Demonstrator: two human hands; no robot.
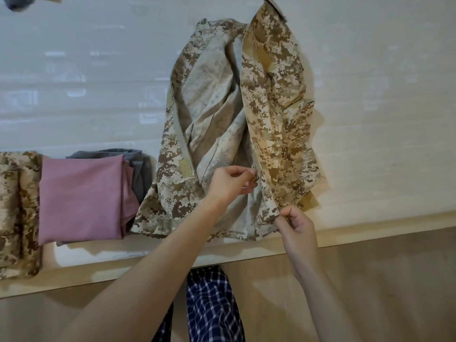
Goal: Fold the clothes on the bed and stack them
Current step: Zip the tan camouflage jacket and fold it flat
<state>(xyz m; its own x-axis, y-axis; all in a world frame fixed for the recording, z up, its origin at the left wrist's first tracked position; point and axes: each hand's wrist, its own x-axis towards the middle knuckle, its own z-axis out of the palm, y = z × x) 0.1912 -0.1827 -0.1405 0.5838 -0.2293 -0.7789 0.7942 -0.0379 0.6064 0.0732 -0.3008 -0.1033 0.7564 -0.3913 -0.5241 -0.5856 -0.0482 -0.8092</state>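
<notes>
The jacket (217,114) lies open on the bed (382,119), hem at the near edge. I judge it limp, fairly heavy cloth, best taken along the front edges and hem. My left hand (228,183) pinches the right zipper edge, and my right hand (297,228) pinches that panel's hem corner, just beside.

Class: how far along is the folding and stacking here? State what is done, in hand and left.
Done: a pink garment lies folded on a grey one, beside a folded camouflage piece. In hand: the camouflage jacket lies open; the left hand pinches at its zipper, the right hand its lower edge. Left: folding and stacking the jacket; a bluish item at the far corner may wait too.
</notes>
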